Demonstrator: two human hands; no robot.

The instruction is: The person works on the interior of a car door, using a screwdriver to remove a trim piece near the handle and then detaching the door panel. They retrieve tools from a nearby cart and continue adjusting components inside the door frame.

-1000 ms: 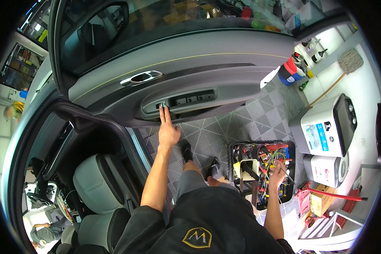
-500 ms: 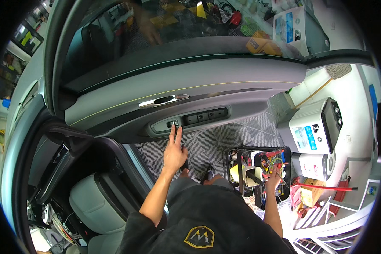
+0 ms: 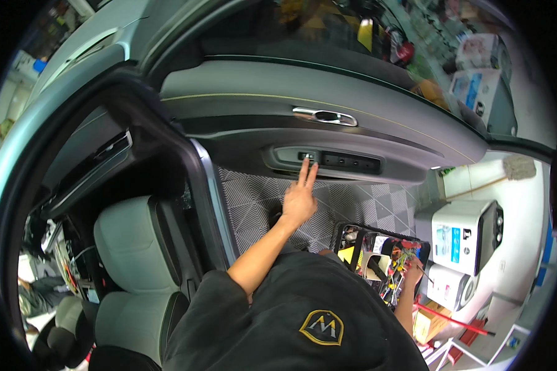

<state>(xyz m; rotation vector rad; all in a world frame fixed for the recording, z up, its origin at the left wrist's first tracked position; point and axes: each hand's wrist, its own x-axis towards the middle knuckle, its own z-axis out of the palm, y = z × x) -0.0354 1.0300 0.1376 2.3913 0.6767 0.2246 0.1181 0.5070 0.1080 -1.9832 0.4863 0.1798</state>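
Note:
My left hand (image 3: 299, 201) reaches up to the car door, its index and middle fingers stretched out. Their tips touch or almost touch the window switch (image 3: 307, 157) on the armrest panel (image 3: 284, 156). The other fingers are partly bent, and nothing is in this hand. Over on the right, my right hand (image 3: 413, 271) is closed above an open tool bag (image 3: 339, 238). A thin dark rod-like tool (image 3: 424, 273) sticks out from its fingers; its handle is hidden in the grip. Cables and small hand tools fill the bag around it.
A chrome door handle (image 3: 325, 116) sits above the switch panel. Grey car seats (image 3: 127, 247) lie to the left behind the door frame (image 3: 213, 204). White boxy machines (image 3: 461, 238) stand right of the bag, with a red bar (image 3: 455, 319) and a mop (image 3: 518, 168) nearby.
My view has swung left, so door and bag sit farther right in the picture. The left hand stays at the switch; the right hand remains over the bag with the thin tool.

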